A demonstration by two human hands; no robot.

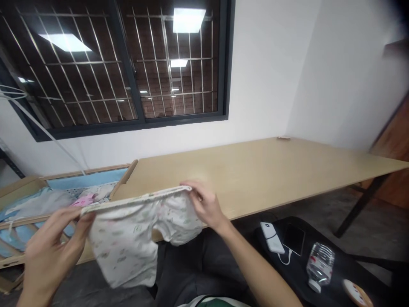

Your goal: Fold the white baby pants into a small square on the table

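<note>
A small pair of white shorts (123,241) with a faint coloured print hangs between my hands, its waistband stretched out straight. My left hand (56,243) pinches one end of the waistband, thumb and fingers closed. At the other end, my right hand (206,204) grips the waistband close to the table's front edge. Both legs of the shorts dangle below, slightly blurred, over my dark-clothed lap.
A wooden table (243,170) stretches to the right under a barred window (128,64). On the left is a wooden crib (128,172) holding clothes and a pink item (84,199). A black seat (255,256) carries a power bank (271,238), a phone (294,238) and a water bottle (320,264).
</note>
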